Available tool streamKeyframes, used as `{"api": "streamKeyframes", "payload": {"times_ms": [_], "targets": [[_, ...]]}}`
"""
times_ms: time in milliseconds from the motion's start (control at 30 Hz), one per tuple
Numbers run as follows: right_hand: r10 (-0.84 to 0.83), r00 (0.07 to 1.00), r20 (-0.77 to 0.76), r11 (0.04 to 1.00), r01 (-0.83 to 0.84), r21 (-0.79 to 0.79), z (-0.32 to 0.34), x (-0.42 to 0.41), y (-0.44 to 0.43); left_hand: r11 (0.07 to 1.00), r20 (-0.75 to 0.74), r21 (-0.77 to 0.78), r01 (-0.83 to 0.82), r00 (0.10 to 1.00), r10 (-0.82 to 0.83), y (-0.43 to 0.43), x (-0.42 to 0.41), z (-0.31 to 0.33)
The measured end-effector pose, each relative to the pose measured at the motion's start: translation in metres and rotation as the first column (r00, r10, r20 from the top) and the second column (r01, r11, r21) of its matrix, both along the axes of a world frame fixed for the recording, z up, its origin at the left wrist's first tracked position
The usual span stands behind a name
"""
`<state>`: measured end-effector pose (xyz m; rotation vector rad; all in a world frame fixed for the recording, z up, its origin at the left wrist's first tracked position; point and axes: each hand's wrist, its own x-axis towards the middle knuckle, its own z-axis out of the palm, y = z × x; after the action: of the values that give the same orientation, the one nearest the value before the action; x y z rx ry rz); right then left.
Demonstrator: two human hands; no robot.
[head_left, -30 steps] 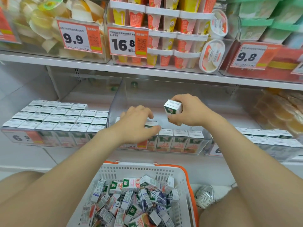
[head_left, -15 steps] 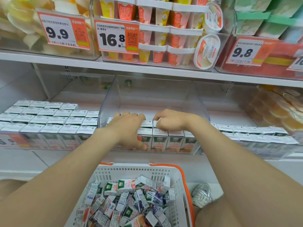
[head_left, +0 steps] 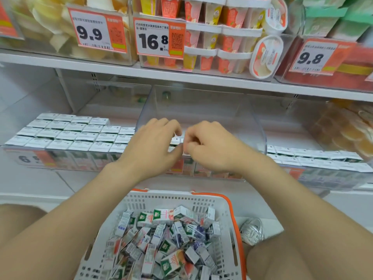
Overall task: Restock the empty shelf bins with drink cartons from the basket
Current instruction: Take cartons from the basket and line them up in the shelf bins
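The clear middle bin (head_left: 201,104) on the lower shelf holds a few rows of white-topped drink cartons (head_left: 177,140) at its front; its back is bare. Both my hands are over those rows, almost touching each other. My left hand (head_left: 153,146) rests on the carton tops with relaxed fingers, its thumb pointing right. My right hand (head_left: 212,147) has its fingers curled down, pinching a carton in the row that the hand mostly hides. Below, the white basket with an orange rim (head_left: 232,207) holds several loose cartons (head_left: 161,239) in a jumble.
Left bin (head_left: 70,134) and right bin (head_left: 314,158) are packed with cartons. The upper shelf edge (head_left: 181,77) overhangs the bins, with pudding cups (head_left: 232,43) and price tags above. A silvery object (head_left: 252,231) lies right of the basket. My knees flank the basket.
A second ago my right hand held a carton in the air above the bin. It then lowered the carton into the front rows and stays there; the left hand shifted slightly toward it.
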<state>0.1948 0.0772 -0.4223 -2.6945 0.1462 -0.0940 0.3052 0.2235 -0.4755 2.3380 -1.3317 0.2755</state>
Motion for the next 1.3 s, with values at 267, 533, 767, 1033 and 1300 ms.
{"api": "streamKeyframes", "payload": {"times_ms": [267,533,767,1033,1300], "targets": [[0.227,0.645,-0.73,0.898,-0.428,-0.099,-0.071,-0.037,0.054,0.852,-0.122,0.52,0.057,0.993,0.008,0.04,-0.036,-0.068],[0.163,0.637,-0.753,0.846,-0.483,-0.226,-0.125,-0.038,0.049,0.707,-0.436,0.705,0.05,0.818,0.377,0.065,-0.04,-0.211],[0.182,0.613,-0.769,0.796,-0.551,-0.25,-0.18,-0.035,0.053,0.553,-0.458,0.825,0.12,0.716,0.527,0.086,-0.067,-0.3],[0.222,0.505,-0.834,0.719,-0.662,-0.21,-0.209,-0.043,0.065,0.466,-0.255,0.869,-0.167,0.656,0.711,0.084,-0.117,-0.343],[0.235,0.523,-0.819,0.722,-0.658,-0.213,-0.203,-0.035,0.068,0.631,-0.552,0.767,-0.117,0.38,0.742,0.103,-0.087,-0.326]]}}
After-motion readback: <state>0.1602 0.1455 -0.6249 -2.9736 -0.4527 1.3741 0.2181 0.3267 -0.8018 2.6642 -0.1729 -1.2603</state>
